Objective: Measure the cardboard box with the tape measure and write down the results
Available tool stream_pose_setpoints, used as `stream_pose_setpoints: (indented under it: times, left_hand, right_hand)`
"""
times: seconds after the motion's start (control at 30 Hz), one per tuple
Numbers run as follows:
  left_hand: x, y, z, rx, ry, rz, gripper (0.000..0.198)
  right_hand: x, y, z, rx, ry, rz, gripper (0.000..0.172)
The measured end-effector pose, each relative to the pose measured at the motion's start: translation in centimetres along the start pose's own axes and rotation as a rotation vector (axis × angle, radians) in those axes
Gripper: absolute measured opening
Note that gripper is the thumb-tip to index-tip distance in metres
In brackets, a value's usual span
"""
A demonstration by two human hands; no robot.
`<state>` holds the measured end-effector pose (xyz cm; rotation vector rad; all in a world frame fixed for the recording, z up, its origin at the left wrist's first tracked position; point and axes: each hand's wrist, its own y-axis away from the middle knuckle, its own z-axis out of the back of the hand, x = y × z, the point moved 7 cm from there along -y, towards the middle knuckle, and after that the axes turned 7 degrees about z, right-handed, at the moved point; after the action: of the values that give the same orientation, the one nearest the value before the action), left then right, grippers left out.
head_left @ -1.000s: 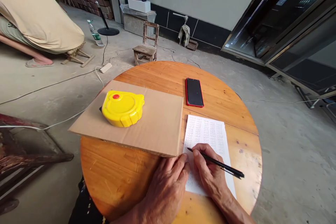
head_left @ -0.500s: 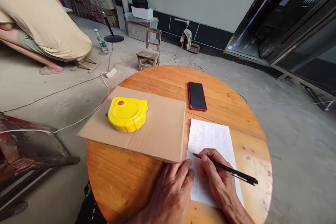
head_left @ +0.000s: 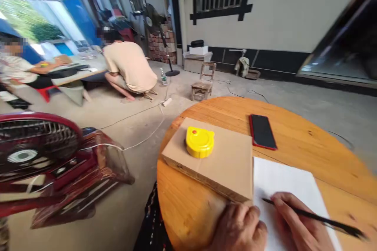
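My right hand [head_left: 297, 219] pinches a black pen [head_left: 321, 218], its tip over a white sheet of paper [head_left: 285, 174]. The writing on the sheet is blurred away. My left hand [head_left: 240, 227] rests with bent fingers at the paper's left edge, by the near corner of a flat cardboard box [head_left: 229, 164]; whether it grips anything cannot be made out. On the box sits a yellow tape measure [head_left: 199, 143] with a red button. Behind the paper lies a dark phone [head_left: 263, 131] in a red case.
The round wooden table [head_left: 182, 208] holds these things. A red fan [head_left: 38, 157] stands at left. Beyond are a small wooden chair [head_left: 202, 84], a bottle [head_left: 163, 77], cables, a crouching person [head_left: 129, 64] and a seated person [head_left: 17, 64].
The view has swung left and up, so the table and hands appear further right and lower. The fan and the seated person have come into view. The pen remains in my right hand.
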<state>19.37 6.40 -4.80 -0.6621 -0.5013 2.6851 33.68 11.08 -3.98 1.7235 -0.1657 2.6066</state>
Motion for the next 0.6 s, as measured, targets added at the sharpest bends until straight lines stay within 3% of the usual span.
stream_pose_setpoints:
  times: [0.07,0.13,0.37,0.6]
  left_hand:
    - [-0.6,0.3,1.9,-0.002,0.074,-0.156,0.018]
    - [-0.2,0.1,2.6,0.05,0.104,-0.158,0.028]
    - [-0.1,0.2,2.5,0.134,0.157,-0.147,0.035]
    - [0.1,0.1,2.1,0.188,0.157,-0.142,0.04]
  right_hand:
    - [1.4,0.3,-0.2,0.032,0.001,-0.019,0.036]
    - [2.5,0.7,-0.3,0.053,-0.022,-0.019,0.034]
    - [4.5,1.6,-0.4,0.025,0.161,0.202,0.023]
    - [3.8,1.2,-1.8,0.008,0.218,0.234,0.022]
